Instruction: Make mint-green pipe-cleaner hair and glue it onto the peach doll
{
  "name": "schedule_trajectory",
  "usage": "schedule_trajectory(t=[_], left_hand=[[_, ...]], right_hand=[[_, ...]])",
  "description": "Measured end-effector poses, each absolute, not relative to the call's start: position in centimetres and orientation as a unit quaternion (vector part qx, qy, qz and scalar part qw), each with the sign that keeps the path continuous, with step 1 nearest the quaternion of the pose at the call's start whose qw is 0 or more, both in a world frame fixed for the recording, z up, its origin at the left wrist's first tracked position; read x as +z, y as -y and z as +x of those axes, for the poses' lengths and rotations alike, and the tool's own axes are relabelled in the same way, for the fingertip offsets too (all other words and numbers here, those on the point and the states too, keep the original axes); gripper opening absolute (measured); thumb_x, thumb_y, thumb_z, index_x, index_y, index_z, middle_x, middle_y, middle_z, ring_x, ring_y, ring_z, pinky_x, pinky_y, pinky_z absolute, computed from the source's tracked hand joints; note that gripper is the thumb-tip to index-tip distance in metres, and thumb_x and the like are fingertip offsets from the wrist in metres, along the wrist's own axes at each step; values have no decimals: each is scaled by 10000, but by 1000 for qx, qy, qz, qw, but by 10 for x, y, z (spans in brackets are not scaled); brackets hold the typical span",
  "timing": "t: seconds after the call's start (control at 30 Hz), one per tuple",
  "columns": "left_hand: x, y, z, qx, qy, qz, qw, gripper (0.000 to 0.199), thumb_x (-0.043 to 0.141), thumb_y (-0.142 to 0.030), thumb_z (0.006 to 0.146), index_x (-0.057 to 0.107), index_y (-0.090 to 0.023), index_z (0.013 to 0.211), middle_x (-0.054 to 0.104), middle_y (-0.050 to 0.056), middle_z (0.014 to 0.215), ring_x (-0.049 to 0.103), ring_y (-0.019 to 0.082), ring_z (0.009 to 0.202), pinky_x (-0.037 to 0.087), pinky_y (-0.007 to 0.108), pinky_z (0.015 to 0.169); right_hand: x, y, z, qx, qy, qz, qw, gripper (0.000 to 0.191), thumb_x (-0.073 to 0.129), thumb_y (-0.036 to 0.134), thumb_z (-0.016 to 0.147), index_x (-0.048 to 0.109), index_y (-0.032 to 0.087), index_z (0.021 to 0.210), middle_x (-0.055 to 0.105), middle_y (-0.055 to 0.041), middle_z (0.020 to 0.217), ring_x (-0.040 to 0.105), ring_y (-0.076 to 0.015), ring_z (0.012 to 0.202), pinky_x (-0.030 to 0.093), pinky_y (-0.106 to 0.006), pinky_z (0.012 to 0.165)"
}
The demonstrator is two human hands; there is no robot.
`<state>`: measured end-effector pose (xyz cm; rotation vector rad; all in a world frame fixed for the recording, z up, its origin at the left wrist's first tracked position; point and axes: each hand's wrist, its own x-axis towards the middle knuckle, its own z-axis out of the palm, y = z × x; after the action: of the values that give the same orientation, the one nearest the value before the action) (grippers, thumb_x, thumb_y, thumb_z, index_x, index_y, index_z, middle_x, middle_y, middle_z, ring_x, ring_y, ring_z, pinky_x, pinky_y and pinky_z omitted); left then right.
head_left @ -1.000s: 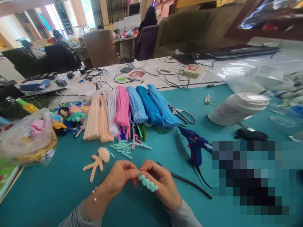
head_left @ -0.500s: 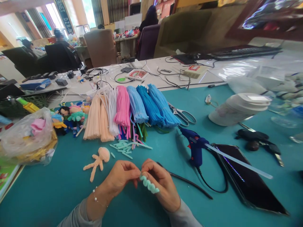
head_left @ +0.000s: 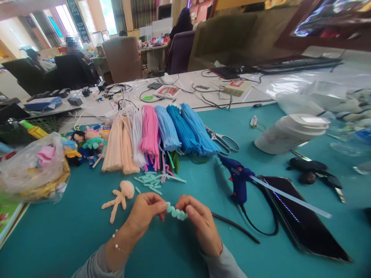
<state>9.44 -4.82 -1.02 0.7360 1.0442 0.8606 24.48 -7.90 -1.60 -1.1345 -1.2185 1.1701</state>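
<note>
Between my two hands, a wavy mint-green pipe cleaner piece (head_left: 176, 212) is stretched roughly level above the teal mat. My left hand (head_left: 147, 212) pinches its left end between thumb and finger. The fingers of my right hand (head_left: 201, 222) are closed on its right end. To the left of my left hand lies a peach fuzzy doll figure (head_left: 118, 199) with a round head, arms and legs. Short mint-green pieces (head_left: 149, 179) are scattered behind my hands.
Pipe cleaner bundles (head_left: 171, 129) lie behind, with scissors (head_left: 223, 139) beside them. A blue glue gun (head_left: 239, 179), a phone (head_left: 304, 220) and a white cup (head_left: 290, 133) are on the right. Small dolls (head_left: 87, 143) and a plastic bag (head_left: 34, 166) are at left. People sit in the background.
My hands have moved a little apart. The wavy mint piece, which hung slanted by my right hand's fingers, is now held at both ends and lies more level.
</note>
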Motion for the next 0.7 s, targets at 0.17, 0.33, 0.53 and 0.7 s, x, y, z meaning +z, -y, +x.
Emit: schedule_trajectory(t=[0.17,0.33,0.53,0.7], left_hand=[[-17,51,95,403,-465,334,714,280,805,-370,536,648,-139,527,642,12,495,499,81,377,411,223,430],[-17,52,94,377,-442,361,730,274,832,-355,528,666,-137,542,654,19,517,522,92,402,421,224,444],[-18,51,93,381,-437,378,722,284,825,-368,543,660,-139,505,640,16,500,520,95,414,417,226,452],[-18,51,93,386,-439,372,721,286,825,-353,527,637,-142,486,600,-6,453,517,96,409,407,220,444]], right_hand=[[-15,81,244,470,517,-502,510,325,644,472,780,568,197,624,510,15,589,439,-139,564,376,-266,553],[-17,81,243,485,499,-506,510,352,642,489,771,552,197,597,504,15,572,439,-139,556,363,-269,544],[-16,82,241,544,465,-501,488,393,669,538,748,555,186,614,513,21,552,438,-125,538,369,-260,539],[-14,83,241,573,457,-490,472,417,697,555,723,559,177,612,534,21,541,459,-119,529,384,-251,537]])
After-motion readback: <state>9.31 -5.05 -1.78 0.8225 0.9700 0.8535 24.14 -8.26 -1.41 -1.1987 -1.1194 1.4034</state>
